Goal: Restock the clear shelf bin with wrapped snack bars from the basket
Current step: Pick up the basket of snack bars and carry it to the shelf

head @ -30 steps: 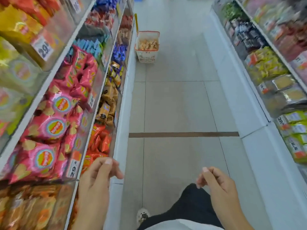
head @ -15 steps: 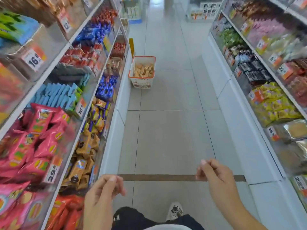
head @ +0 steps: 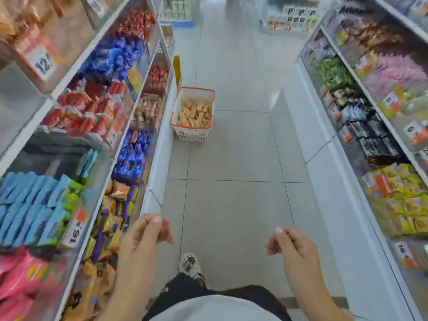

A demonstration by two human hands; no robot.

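Both hands (head: 215, 242) empty, loosely curled — basket (head: 193, 133) of snack bars (head: 194, 113) on floor ahead.

White basket (head: 191, 133), orange rim

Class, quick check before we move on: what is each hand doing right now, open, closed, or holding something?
Left hand: open, fingers loosely curled, holding nothing.
Right hand: open, fingers loosely curled, holding nothing.

A pale tiled floor (head: 231, 158) runs between stocked shelves (head: 148, 93), their labels apparently blurred.
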